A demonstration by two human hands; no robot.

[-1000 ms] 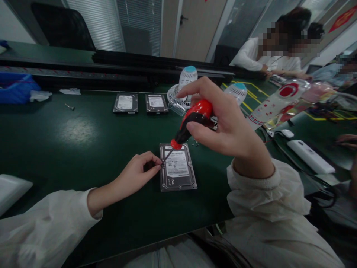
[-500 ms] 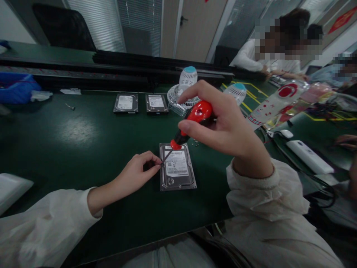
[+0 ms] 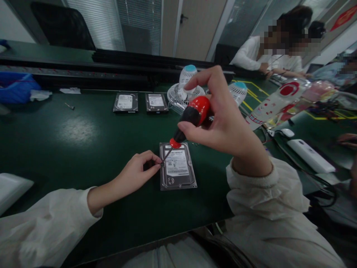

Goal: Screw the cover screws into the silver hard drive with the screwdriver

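Toward the front edge of the table (image 3: 131,223), a hard drive (image 3: 178,175) lies flat, label up. The right hand (image 3: 223,121) grips a tilted screwdriver (image 3: 192,115), its tip at the drive's left side. There the left hand (image 3: 139,168) has its fingertips drawn together; whether they pinch anything, I cannot tell.

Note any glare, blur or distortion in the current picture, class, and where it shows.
Head view: pale glare on the green table, left of centre; head view: the bottle at right looks slanted and stretched; head view: the nearest hard drive's fine print is too soft to read.
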